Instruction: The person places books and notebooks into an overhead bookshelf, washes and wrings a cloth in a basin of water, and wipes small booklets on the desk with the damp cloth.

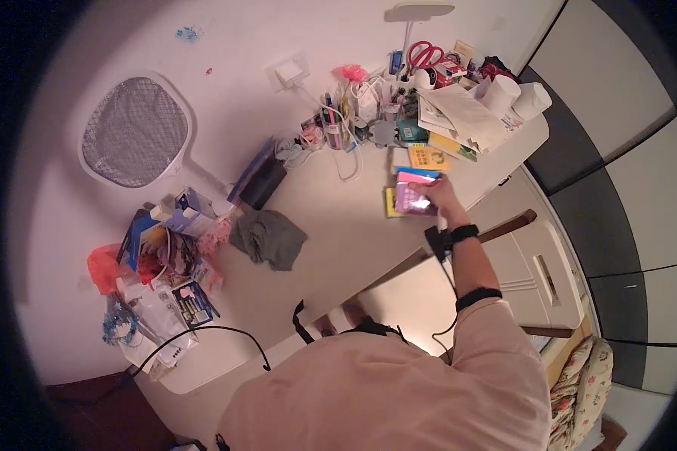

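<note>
My right hand (444, 197) reaches out over the desk, its fingers closed on the right edge of a shiny purple and pink flat booklet or packet (408, 197). Whether it is a booklet or a packet I cannot tell. A blue edge shows behind it, and a yellow flat piece (390, 204) sticks out at its left. Just beyond lies a yellow-orange card or booklet (429, 157), beside a pale flat item (400, 158). Black bands circle my right wrist and forearm. My left hand is out of view.
A grey cloth (269, 239) lies mid-desk on the white desk (338, 218). Pen holders (334, 128), papers (462, 113) and white rolls (502, 94) crowd the back. Boxes and bags (165, 240) fill the left. A white chair (534, 255) stands at the right.
</note>
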A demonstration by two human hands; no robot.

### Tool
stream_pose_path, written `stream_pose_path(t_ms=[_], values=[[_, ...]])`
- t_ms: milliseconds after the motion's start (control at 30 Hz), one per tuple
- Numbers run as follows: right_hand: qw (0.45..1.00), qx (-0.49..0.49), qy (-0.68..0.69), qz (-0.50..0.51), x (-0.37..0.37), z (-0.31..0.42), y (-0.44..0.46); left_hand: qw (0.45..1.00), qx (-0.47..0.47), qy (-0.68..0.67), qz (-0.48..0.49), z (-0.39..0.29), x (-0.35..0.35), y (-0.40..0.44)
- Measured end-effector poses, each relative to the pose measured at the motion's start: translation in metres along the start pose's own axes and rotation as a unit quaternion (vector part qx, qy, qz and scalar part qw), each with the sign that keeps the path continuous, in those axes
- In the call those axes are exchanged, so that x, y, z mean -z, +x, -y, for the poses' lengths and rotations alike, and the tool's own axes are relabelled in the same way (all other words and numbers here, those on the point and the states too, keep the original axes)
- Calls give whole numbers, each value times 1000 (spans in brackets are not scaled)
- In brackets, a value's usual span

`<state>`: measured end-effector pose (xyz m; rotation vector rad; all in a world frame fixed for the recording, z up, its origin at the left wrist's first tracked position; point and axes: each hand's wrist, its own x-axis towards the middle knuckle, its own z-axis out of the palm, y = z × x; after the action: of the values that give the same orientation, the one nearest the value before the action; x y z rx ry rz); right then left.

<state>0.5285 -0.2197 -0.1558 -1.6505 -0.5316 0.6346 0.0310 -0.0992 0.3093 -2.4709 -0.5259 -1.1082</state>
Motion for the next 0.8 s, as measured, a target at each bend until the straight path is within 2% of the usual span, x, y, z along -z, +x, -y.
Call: stream_pose_path(t_ms=[33, 67, 100, 133, 200, 233, 267, 300, 367, 400, 433, 467, 500, 533, 567, 600, 667, 700, 767, 800], values=[[999, 1, 38, 25, -12, -32, 10, 1000, 2, -7, 0, -3, -3, -3], [993, 7, 114, 31, -34, -10, -13, 1000, 1, -16, 2, -5, -6, -5], [994, 26, 102, 44, -53, -13, -18, 1000, 3, -24, 2, -8, -8, -7], [996, 91, -11, -16, -72, -43, -14, 1000, 3, -31, 2, -10, -9, -9], [996, 82, -41, 8, -104, -8, -51, 999, 3, -42, 2, -12, -12, -11], [993, 47, -105, 37, -115, 20, -70, 999, 2, -47, 2, -13, -12, -13], [983, 12, -168, 67, -121, 35, -80, 999, 1, -50, 3, -15, -13, -15], [983, 11, -168, 69, -117, 33, -76, 999, 0, -51, 2, -15, -14, -16], [974, -9, -224, -26, -91, 22, -54, 999, 0, -52, 1, -16, -17, -21], [957, 71, -225, -169, -69, 13, -40, 999, 1, -51, 3, -15, -17, -21], [938, 18, -275, -210, -40, 28, -30, 999, 1, -48, 3, -16, -16, -20], [910, 32, -313, -270, -4, -2, -1, 999, 0, -42, 2, -17, -15, -20], [898, 38, -328, -292, 21, 1, 7, 999, -1, -37, 2, -16, -15, -17], [853, 59, -405, -325, 42, -9, 15, 1000, -4, -28, -3, -14, -13, -14], [826, 35, -437, -354, 51, -7, 18, 1000, -4, -20, -3, -14, -11, -14], [827, 38, -437, -351, 60, -13, 24, 1000, -7, -8, -6, -10, -7, -9], [779, 101, -459, -414, 70, -34, 37, 1000, -13, 25, -11, -3, 2, 2], [785, 101, -458, -404, 73, -36, 43, 999, -15, 43, -10, 1, 6, 8], [916, -2, -309, -255, 75, -30, 52, 996, -24, 87, -11, 14, 15, 25], [917, -4, -312, -249, 70, -30, 49, 993, -30, 112, -14, 21, 17, 35]])
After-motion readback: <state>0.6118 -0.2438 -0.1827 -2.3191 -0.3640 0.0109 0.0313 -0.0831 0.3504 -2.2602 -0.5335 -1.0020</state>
